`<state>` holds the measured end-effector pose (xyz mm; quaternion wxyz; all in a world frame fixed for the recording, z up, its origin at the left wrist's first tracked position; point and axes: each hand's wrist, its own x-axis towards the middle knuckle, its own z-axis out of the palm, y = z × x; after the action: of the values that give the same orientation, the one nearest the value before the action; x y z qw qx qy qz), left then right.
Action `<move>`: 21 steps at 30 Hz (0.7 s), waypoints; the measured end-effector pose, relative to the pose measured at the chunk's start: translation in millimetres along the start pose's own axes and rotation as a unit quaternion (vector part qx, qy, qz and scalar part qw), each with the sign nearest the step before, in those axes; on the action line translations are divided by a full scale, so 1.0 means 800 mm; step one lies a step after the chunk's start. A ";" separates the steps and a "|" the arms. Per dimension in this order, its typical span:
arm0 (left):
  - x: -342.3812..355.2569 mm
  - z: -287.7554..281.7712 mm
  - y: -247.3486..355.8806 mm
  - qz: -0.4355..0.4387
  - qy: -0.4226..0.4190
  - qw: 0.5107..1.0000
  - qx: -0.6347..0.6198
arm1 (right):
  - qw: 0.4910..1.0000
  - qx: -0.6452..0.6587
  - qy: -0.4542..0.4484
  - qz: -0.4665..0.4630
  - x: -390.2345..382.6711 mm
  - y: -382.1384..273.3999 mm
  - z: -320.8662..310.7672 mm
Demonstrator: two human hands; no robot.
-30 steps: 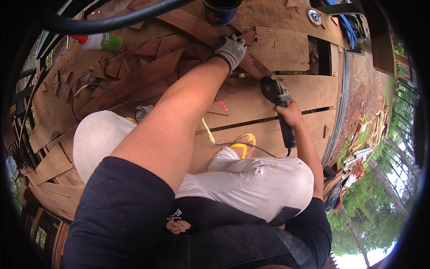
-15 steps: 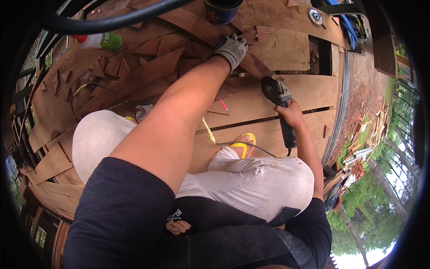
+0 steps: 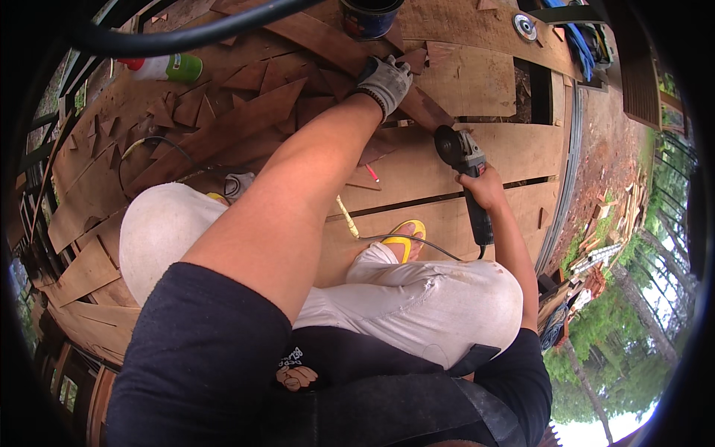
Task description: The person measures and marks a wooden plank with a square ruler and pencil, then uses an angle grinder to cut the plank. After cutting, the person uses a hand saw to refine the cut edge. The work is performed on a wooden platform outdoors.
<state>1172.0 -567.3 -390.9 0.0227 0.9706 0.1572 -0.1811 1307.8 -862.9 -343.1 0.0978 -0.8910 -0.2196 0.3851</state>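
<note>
Almost nothing had shifted over the last second, which suggested a steady pass: the disc point(image 3: 448, 147) of your angle grinder point(image 3: 477, 217) stayed at the near end of the narrow brown board point(image 3: 427, 112), above the planked floor point(image 3: 518, 149). Your right hand point(image 3: 484, 188) was wrapped closely round the grinder's body; your gloved left hand point(image 3: 386, 82) lay over the board, though whether it gripped or merely pressed couldn't be told.

The grinder point(image 3: 477, 217) looks matt black plastic with a dull grey metal head point(image 3: 468, 154), the reddish plank point(image 3: 427, 112) smooth matt wood, the glove point(image 3: 387, 83) rough knitted cloth, and the trousers point(image 3: 439, 298) worn matt cloth.
</note>
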 end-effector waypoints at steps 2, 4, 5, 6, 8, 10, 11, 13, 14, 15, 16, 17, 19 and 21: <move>0.001 0.000 0.000 -0.005 -0.004 1.000 -0.010 | 1.000 -0.003 -0.002 0.001 0.000 -0.003 -0.002; 0.000 0.002 -0.001 -0.005 0.009 1.000 -0.003 | 1.000 -0.008 0.001 -0.001 0.001 -0.004 -0.002; 0.000 0.004 -0.001 -0.006 0.015 1.000 0.000 | 1.000 -0.007 0.002 -0.002 0.000 -0.007 -0.003; 0.000 0.005 -0.002 -0.005 0.011 1.000 -0.003 | 1.000 -0.007 0.003 -0.003 -0.002 -0.010 -0.003; -0.001 0.000 -0.001 -0.001 0.004 1.000 -0.010 | 1.000 -0.006 0.004 -0.001 -0.003 -0.013 -0.003; -0.003 -0.001 0.000 -0.003 0.012 1.000 -0.004 | 1.000 -0.004 0.003 0.002 -0.002 -0.013 -0.003; -0.003 0.000 0.000 -0.004 0.015 1.000 -0.002 | 1.000 0.001 -0.001 -0.001 0.000 -0.013 -0.003; -0.002 0.001 0.001 -0.001 0.017 1.000 -0.001 | 1.000 0.011 -0.009 -0.007 0.005 -0.012 -0.002; -0.001 0.002 0.001 0.000 0.018 1.000 -0.001 | 1.000 0.008 -0.008 -0.007 0.008 -0.013 -0.003; -0.001 0.003 0.001 -0.001 0.025 1.000 0.000 | 1.000 0.006 -0.007 -0.007 0.010 -0.014 -0.003; -0.001 0.004 0.001 -0.002 0.031 1.000 0.000 | 1.000 0.003 -0.006 -0.007 0.012 -0.015 -0.002; -0.001 0.006 0.000 -0.003 0.037 0.999 0.001 | 1.000 0.005 -0.004 -0.006 0.012 -0.017 -0.002; 0.000 0.006 0.000 -0.003 0.025 1.000 0.001 | 1.000 0.007 0.000 -0.004 0.012 -0.021 -0.003; 0.001 0.005 0.001 -0.004 0.027 1.000 -0.005 | 1.000 0.008 0.002 0.006 0.015 -0.018 -0.003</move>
<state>1171.2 -568.4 -394.9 0.0224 0.9744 0.1621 -0.1544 1312.2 -844.2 -344.4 0.1030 -0.8925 -0.2109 0.3852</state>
